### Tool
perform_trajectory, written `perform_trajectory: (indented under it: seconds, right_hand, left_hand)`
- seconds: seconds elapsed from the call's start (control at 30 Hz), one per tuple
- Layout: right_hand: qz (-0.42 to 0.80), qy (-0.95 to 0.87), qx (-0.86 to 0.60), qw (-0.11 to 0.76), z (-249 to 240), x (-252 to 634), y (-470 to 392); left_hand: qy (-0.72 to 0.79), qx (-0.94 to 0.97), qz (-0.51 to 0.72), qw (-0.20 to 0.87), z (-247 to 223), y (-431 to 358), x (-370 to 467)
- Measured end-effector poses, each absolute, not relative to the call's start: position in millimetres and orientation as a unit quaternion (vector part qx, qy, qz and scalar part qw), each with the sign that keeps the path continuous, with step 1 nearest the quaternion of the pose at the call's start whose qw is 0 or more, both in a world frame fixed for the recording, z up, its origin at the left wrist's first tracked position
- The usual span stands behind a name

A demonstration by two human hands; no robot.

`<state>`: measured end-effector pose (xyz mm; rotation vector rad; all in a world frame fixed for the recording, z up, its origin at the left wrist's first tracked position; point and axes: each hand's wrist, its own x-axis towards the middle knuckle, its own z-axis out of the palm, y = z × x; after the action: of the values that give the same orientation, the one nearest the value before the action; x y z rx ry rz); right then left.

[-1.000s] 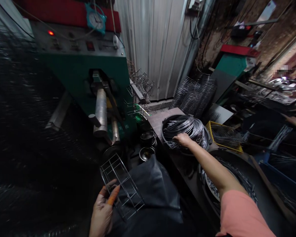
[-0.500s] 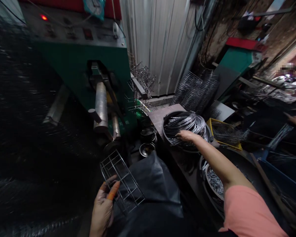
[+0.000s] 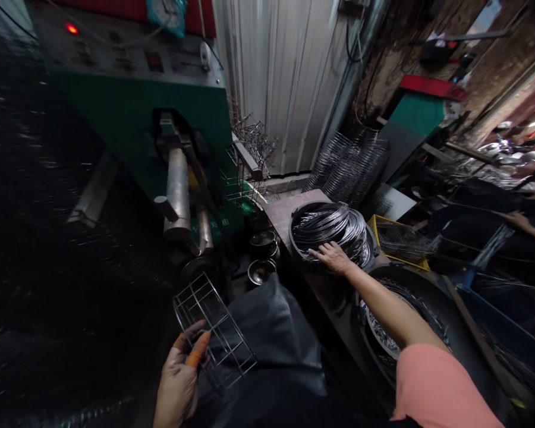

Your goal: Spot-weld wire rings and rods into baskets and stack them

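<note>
My left hand [image 3: 183, 362], with orange coverings on its fingertips, grips a small wire basket frame [image 3: 225, 333] above the dark apron [image 3: 276, 333] on my lap. My right hand [image 3: 332, 257] reaches out to the near edge of a round black tub [image 3: 296, 244]. Its fingers are apart, palm down, over the rim. Shiny wire rings [image 3: 325, 220] lie in a heap in that tub, just beyond the fingertips. Nothing is visibly held in the right hand.
A green machine [image 3: 116, 119] with metal cylinders [image 3: 177, 184] stands ahead on the left. At the right are a large tub [image 3: 428, 285] of small wire pieces, a yellow crate [image 3: 410, 261] and a blue crate [image 3: 494, 303]. Another person's hand [image 3: 519, 221] is at far right.
My right hand has drawn back from the wire rings to the tub's near edge and its fingers have spread. The left hand keeps the wire frame; the view has shifted slightly.
</note>
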<state>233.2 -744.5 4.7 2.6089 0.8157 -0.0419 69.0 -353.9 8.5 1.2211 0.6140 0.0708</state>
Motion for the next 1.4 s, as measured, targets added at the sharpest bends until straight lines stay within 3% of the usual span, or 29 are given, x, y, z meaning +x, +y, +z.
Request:
perform_trajectory:
  seconds: [0.57,0.97,1.1,1.27,1.4]
  right_hand:
    - [-0.035,0.225,0.953,0.2,32.9,256.9,-726.9]
    - [-0.155,0.206,0.942,0.213,-9.7,243.7,-732.7]
    - [-0.183,0.271,0.931,0.16,-12.9,241.6,-748.4]
    - [-0.062,0.278,0.955,0.082,-36.5,230.1,-765.0]
    - [-0.054,0.287,0.956,0.043,-46.9,231.7,-771.2]
  left_hand:
    - [0.296,0.56,0.021,0.774,14.2,-351.2,78.9]
    - [0.313,0.544,0.005,0.778,8.9,-341.6,79.4]
    - [0.318,0.544,0.0,0.776,11.0,-347.0,82.1]
    - [0.313,0.549,-0.008,0.775,10.9,-347.9,83.4]
    - [0.313,0.561,0.0,0.767,10.5,-346.2,80.8]
